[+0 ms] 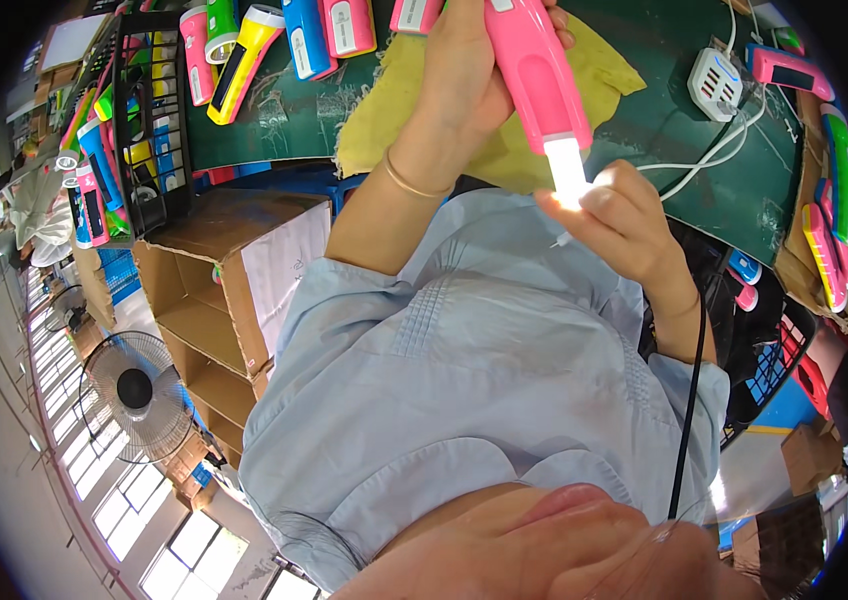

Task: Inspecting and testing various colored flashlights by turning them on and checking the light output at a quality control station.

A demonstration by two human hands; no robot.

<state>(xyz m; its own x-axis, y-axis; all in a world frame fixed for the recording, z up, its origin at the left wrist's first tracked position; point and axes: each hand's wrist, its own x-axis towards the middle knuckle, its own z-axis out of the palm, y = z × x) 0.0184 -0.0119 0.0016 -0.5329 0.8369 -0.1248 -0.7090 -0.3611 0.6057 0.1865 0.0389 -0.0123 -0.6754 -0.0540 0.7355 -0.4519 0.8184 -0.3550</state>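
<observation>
My left hand [464,85] is wrapped round the body of a pink flashlight [536,70], held over the table edge in front of me. A white section [566,165] sticks out of its near end and glows brightly. Pinched at the tip of that section are the thumb and fingers of my right hand [629,220]; the glare hides the exact contact. A small thin white tip [560,240] pokes out below those fingers, and I cannot tell what it belongs to. Beneath the flashlight a yellow cloth [384,120] lies on the green tabletop [744,190].
Several coloured flashlights [246,62] lie along the table's far left. A black crate [149,130] of flashlights stands at left, above a cardboard box shelf [194,300]. At right are a white charging hub [715,84] with cables [709,160] and a carton [794,235] of flashlights.
</observation>
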